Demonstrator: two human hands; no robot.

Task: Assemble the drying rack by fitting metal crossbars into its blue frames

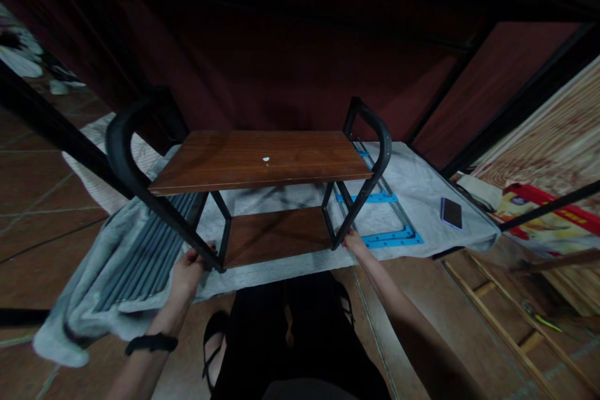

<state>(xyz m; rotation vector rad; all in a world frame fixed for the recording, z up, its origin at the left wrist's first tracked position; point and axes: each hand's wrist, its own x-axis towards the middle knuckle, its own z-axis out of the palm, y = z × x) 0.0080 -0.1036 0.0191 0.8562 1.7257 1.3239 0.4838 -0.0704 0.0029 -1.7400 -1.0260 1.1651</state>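
A small two-tier shelf rack (pixel 262 159) stands in front of me, with brown wood-grain boards and black tubular side frames. At its lower left corner, my left hand (pixel 188 267) is closed on the black frame, its fingertips partly hidden behind the tube. My right hand (pixel 355 242) grips the bottom corner of the right side frame, its fingers mostly hidden. A small white mark shows on the upper board. Beneath the rack lies a pale grey cloth (pixel 407 181) covering the surface.
Several grey tubes (pixel 150 250) lie side by side on the cloth at left. Thin metal bars with blue plastic connectors (pixel 370 198) lie at right, near a phone (pixel 450 212). A red-and-yellow package (pixel 544 215) and a wooden ladder-like frame (pixel 509 319) are farther right. Dark panels rise behind.
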